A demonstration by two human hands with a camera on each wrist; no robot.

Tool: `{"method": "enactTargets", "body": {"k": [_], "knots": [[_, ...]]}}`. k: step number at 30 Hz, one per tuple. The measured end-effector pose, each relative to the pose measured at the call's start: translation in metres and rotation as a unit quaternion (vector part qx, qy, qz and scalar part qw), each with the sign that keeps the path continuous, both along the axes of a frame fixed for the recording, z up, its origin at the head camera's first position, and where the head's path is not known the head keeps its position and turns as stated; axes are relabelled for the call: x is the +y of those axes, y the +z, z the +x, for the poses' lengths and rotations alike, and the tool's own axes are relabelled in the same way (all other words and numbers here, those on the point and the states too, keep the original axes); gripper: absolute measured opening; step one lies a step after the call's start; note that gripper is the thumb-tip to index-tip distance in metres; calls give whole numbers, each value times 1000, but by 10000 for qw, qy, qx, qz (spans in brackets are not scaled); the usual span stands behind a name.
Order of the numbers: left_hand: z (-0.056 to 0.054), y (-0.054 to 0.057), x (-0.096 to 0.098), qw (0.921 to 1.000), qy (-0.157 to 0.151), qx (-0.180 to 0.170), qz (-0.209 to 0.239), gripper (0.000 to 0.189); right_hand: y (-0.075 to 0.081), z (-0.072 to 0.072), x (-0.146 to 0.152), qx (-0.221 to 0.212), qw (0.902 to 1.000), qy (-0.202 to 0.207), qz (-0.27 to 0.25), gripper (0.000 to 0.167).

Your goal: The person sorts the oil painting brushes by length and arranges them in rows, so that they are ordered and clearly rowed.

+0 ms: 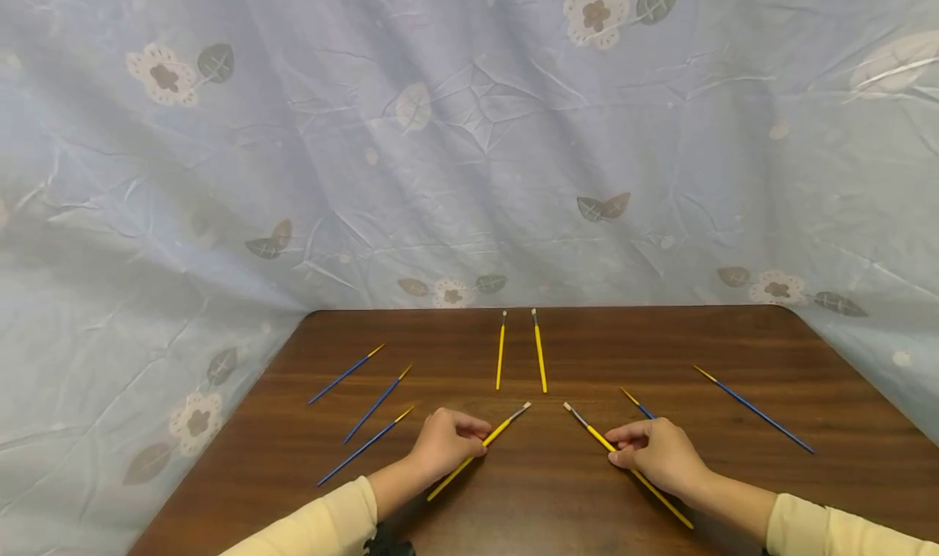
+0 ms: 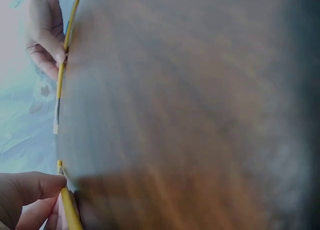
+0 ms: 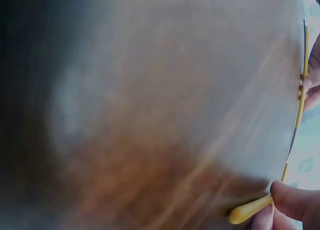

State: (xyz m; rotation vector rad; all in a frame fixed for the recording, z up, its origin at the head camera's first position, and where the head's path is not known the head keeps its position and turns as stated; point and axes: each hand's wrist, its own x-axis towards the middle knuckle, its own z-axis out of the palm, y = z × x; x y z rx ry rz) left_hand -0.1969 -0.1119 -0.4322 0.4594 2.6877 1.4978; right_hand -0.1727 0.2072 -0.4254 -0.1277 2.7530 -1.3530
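Observation:
My left hand (image 1: 446, 443) pinches a yellow flat-tipped paintbrush (image 1: 456, 472) near its middle, bristles pointing away and to the right. In my right hand (image 1: 662, 456) is another yellow paintbrush (image 1: 663, 503), pinched between thumb and fingers, with its pale bristles pointing away and to the left. The two brush tips face each other with a gap between them. In the left wrist view the left thumb (image 2: 40, 185) presses on the yellow handle (image 2: 70, 210). The right wrist view shows the rounded handle end (image 3: 245, 211) beside the right thumb.
Two yellow paintbrushes (image 1: 541, 356) lie side by side near the back edge of the brown wooden table (image 1: 587, 336). Several blue fine-tipped brushes (image 1: 377, 405) lie at the left. Another blue brush (image 1: 763, 413) lies at the right, and one (image 1: 637, 403) is partly behind my right hand.

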Motion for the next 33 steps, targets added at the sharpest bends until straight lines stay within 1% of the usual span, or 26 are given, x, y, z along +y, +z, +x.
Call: {"method": "enactTargets", "body": {"k": [4,7,12,17,21,24,28,33], "knots": [[2,0,-1,9983,55,-462,359,27,2,1,0,-90,9999,12,-96,30],[3,2,-1,9957,60,-718,590,28,4,1,1,-208,9996,41,-195,30],[3,7,0,9902,111,-1038,930,27,8,-1,2,-420,9979,165,-459,29],[1,13,1,9849,203,-1317,1104,28,12,-5,3,-568,9947,311,-794,28],[-2,18,-1,9815,227,-1478,1199,29,19,-9,2,-650,9930,308,-939,26],[-5,22,-2,9807,235,-1503,1228,30,23,-13,1,-716,9917,261,-1040,28],[-11,25,-4,9784,263,-1500,1396,33,28,-22,1,-796,9886,199,-1261,32],[-18,27,-8,9734,407,-1584,1606,38,33,-34,0,-914,9859,212,-1388,36]]}}
